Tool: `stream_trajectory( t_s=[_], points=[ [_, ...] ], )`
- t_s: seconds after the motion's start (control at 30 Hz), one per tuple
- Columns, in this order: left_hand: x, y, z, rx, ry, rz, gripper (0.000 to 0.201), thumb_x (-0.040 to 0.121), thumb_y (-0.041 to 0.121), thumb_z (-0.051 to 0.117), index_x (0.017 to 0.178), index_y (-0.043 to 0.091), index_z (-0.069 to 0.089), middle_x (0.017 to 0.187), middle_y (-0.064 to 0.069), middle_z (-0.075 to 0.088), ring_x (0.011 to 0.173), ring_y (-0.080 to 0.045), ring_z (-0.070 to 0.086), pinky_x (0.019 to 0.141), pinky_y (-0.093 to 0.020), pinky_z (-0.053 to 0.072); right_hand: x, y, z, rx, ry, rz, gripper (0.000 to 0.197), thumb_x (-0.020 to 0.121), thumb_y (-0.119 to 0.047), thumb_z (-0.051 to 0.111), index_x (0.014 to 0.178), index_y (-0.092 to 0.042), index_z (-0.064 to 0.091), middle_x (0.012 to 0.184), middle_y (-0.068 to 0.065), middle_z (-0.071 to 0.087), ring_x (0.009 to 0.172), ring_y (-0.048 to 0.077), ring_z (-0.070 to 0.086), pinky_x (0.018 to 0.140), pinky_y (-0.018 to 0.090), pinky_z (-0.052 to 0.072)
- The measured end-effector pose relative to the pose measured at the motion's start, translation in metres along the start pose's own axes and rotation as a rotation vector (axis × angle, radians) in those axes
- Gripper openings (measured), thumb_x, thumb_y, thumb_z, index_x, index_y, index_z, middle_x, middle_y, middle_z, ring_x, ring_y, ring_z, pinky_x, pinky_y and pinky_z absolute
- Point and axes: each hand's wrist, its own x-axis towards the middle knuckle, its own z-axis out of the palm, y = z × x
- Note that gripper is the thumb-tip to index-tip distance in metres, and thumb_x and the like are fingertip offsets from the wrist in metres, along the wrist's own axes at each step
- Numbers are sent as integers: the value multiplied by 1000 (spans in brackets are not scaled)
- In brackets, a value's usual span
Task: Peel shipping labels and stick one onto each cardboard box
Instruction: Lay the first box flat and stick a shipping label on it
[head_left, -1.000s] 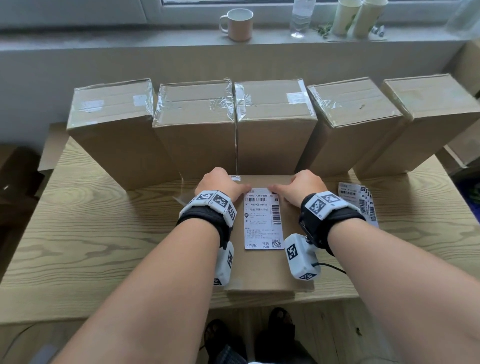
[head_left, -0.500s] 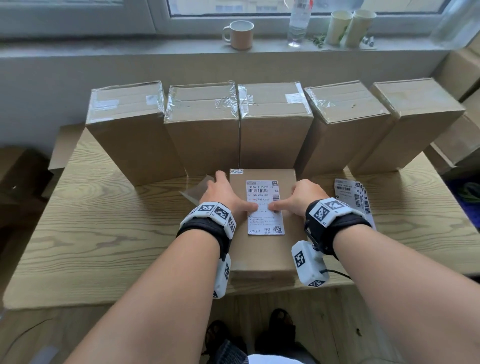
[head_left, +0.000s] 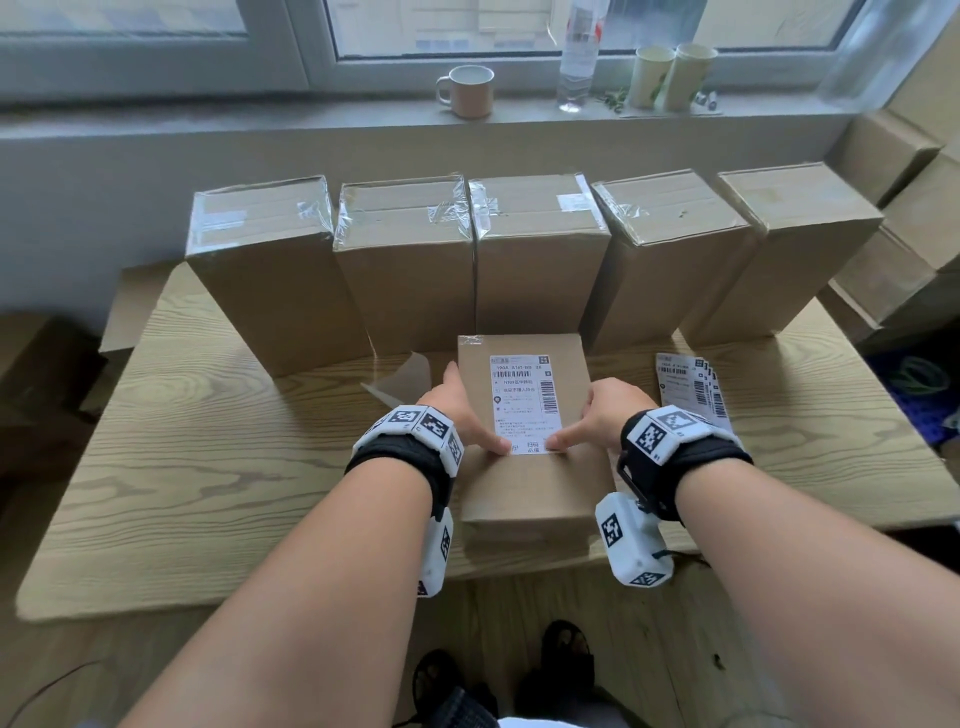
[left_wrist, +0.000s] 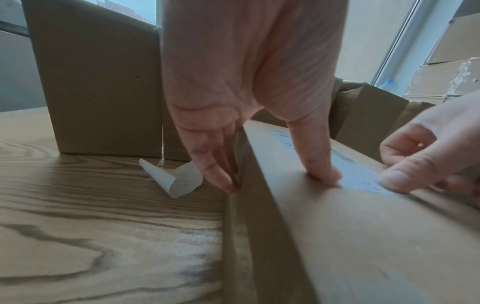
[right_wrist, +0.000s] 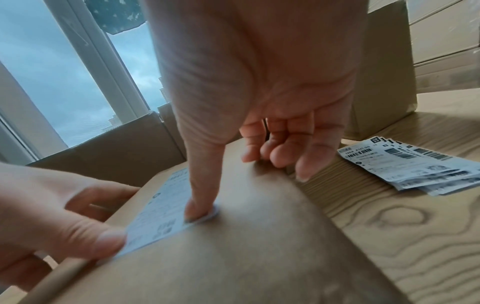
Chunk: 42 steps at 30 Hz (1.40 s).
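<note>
Flat box (head_left: 530, 483): laid on the worktop (head_left: 218, 467) at the near edge, directly in front of the row of upright boxes (head_left: 540, 260).
Shipping label (head_left: 525, 402): stuck on the top face of the flat box, toward its far half.
Left hand (head_left: 460, 410): grip released; the thumb is pressed on the near left corner of the shipping label, and the straight fingers are laid against the left side of the flat box.
Right hand (head_left: 605, 413): grip released; the thumb is pressed on the near right corner of the shipping label, and the fingers are rested at the right edge of the flat box.
Label stack (head_left: 693, 384): fanned on the worktop, just right of the flat box.
Backing paper (head_left: 402, 382): curled on the worktop, left of the flat box.
</note>
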Motion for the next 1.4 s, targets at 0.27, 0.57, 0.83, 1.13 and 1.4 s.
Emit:
stream_trajectory(
  t_s=[0.27,0.57,0.83,1.13,1.4],
  points=[
    [2,2,-5,-36,-67,0,100,55,29,94,137,19,38,129,0,58,115,-24,58,93,-46,52,9,8,-1,121,61,85,50,60,-48,87,82,-13,59,83,3,66,73,21,63,62,32,52],
    [0,15,-16,-155,16,-104,65,79,48,75,122,3,56,115,-15,64,101,-29,66,89,-40,56,8,-8,-14,233,47,78,46,79,-55,68,83,-11,61,83,5,66,73,24,66,70,35,56],
    [-28,27,-63,-191,153,-180,82,88,71,44,142,9,45,132,-13,57,117,-31,58,92,-35,46,-12,-47,-63,264,-46,-64,55,79,-57,68,77,-3,59,63,9,70,67,25,74,77,39,61],
    [-68,-15,-123,-312,386,-383,88,94,70,20,147,2,37,152,-19,37,139,-34,38,113,-39,27,-32,-138,-71,228,-226,-290,50,82,-51,70,80,-2,60,64,11,69,48,19,69,44,25,53],
    [-110,-101,-179,-526,618,-493,102,81,84,19,149,11,38,152,-16,38,139,-34,38,116,-43,25,-54,-241,-38,134,-289,-505,51,86,-50,66,96,0,62,77,14,73,66,23,74,69,34,62]
  ],
)
